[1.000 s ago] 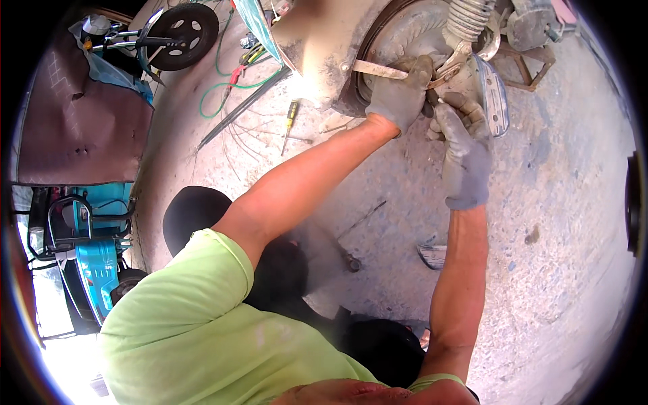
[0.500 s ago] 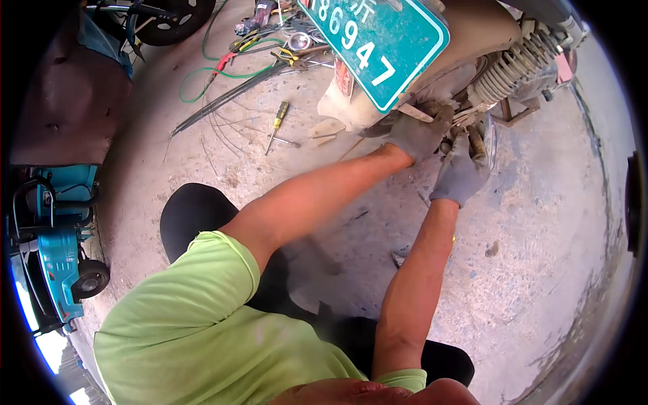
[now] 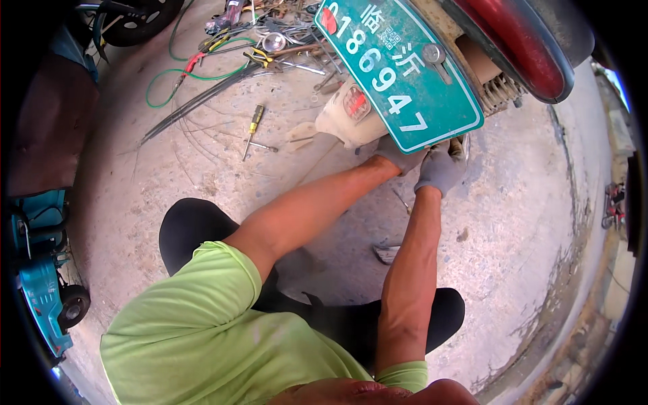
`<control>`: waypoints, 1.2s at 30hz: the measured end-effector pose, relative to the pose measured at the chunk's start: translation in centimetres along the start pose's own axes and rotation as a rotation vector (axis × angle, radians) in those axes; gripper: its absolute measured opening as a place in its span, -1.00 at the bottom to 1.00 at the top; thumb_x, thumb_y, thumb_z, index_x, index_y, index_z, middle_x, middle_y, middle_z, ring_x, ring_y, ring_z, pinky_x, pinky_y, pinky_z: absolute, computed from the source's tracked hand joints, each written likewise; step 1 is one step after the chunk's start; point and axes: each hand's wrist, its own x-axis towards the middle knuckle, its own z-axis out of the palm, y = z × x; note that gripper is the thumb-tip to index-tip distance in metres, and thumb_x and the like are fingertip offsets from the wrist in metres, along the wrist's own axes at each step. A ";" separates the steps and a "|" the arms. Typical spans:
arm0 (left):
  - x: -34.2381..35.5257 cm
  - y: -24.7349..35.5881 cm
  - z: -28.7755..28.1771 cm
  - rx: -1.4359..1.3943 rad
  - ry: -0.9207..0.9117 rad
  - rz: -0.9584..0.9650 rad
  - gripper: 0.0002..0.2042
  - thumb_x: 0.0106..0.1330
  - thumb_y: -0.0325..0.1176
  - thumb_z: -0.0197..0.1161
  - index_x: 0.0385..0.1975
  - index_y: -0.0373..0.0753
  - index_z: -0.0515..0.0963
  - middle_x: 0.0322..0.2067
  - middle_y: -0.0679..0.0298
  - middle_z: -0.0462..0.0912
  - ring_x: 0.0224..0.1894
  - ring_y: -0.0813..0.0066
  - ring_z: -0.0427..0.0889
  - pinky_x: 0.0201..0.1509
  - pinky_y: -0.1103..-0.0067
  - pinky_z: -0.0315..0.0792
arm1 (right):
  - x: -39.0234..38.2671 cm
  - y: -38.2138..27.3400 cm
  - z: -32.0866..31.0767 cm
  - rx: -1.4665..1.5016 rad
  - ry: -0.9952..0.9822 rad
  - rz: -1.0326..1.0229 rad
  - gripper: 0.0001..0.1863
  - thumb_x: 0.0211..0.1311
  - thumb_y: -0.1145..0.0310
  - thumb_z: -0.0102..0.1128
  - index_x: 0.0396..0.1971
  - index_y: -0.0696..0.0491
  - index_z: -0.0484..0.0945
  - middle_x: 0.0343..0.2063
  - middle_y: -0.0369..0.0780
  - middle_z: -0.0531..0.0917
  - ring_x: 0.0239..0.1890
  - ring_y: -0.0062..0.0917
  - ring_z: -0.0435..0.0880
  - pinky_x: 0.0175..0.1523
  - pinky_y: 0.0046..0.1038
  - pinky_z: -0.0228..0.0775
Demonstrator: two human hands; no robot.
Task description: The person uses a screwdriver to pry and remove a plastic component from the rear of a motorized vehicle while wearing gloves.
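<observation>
Both my hands wear grey gloves and reach under the rear of a scooter, below its green licence plate (image 3: 378, 74). My left hand (image 3: 403, 156) is mostly covered by the plate, so its fingers are hidden. Close beside it on the right, my right hand (image 3: 440, 170) has its fingers curled up at the plate's lower edge; whatever they grip is out of sight. A coil spring shock absorber (image 3: 501, 94) and a red tail light (image 3: 530, 50) show above and to the right. A pale mudguard with a reflector (image 3: 356, 101) hangs left of the plate.
A yellow-and-black screwdriver (image 3: 256, 120) lies on the concrete floor. Beyond it are yellow-handled pliers (image 3: 262, 58), a round metal cup (image 3: 273, 42), a green hose (image 3: 150, 94) and several loose tools. A teal vehicle (image 3: 42, 287) stands at the left. A grey piece (image 3: 386, 254) lies near my right forearm.
The view has shifted, bringing the plate lower and the tail light into sight. The plate now covers much of my hands and the parts around them; both hands stay under the scooter's rear.
</observation>
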 end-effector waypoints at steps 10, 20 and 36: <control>-0.1 -0.3 -0.1 -0.118 0.080 0.054 -0.76 0.45 -0.24 0.18 -0.34 -0.29 0.62 -0.43 0.20 0.67 -0.39 0.43 0.59 -0.26 0.40 0.48 | -0.1 -0.4 0.6 0.168 0.012 0.112 -0.75 0.43 0.38 0.17 -0.20 0.29 0.69 -0.32 -0.16 0.79 -0.31 -0.51 0.71 -0.15 -0.46 0.50; -0.5 1.2 -0.8 -0.178 0.004 -0.130 -0.73 0.41 -0.18 0.20 -0.42 -0.27 0.56 -0.50 0.27 0.60 -0.42 0.47 0.54 -0.27 0.44 0.42 | -0.2 -0.8 0.7 -0.032 0.072 0.026 -0.69 0.44 0.30 0.19 -0.20 0.30 0.70 -0.35 -0.15 0.80 -0.36 -0.51 0.70 -0.17 -0.45 0.50; -2.9 -1.7 -0.7 -0.027 -0.134 0.029 -0.72 0.48 -0.15 0.16 -0.12 -0.25 0.59 -0.17 0.22 0.67 -0.07 0.48 0.64 -0.03 0.45 0.49 | 0.2 0.1 -0.5 -0.051 -0.044 0.104 -0.67 0.42 0.44 0.15 0.05 0.32 0.63 -0.11 -0.10 0.78 -0.11 -0.50 0.73 0.01 -0.50 0.53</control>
